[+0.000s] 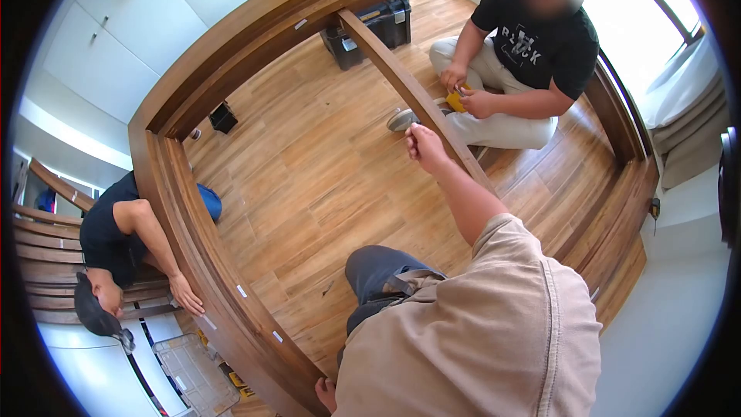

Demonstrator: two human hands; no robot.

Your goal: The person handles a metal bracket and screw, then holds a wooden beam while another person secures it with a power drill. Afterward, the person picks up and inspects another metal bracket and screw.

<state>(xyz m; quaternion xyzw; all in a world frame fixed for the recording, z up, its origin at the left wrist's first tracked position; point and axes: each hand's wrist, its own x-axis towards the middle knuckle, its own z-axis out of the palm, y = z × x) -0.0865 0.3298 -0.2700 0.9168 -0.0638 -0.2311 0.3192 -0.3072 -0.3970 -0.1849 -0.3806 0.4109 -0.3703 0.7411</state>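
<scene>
A centre rail [401,83] crossed the wooden bed frame [255,19] over the floor [309,147], apparently as bracing. The right hand [423,145] was curled beside it, contents unclear; well apart, the left hand [326,394] met the frame's side rail [208,262], grip hidden.

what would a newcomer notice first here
A big brown wooden frame stretches around much of the view. Next, a person in a black T-shirt sits at upper right, holding something yellow. Near the centre, the wearer's curled right hand is by the crossbar.
</scene>
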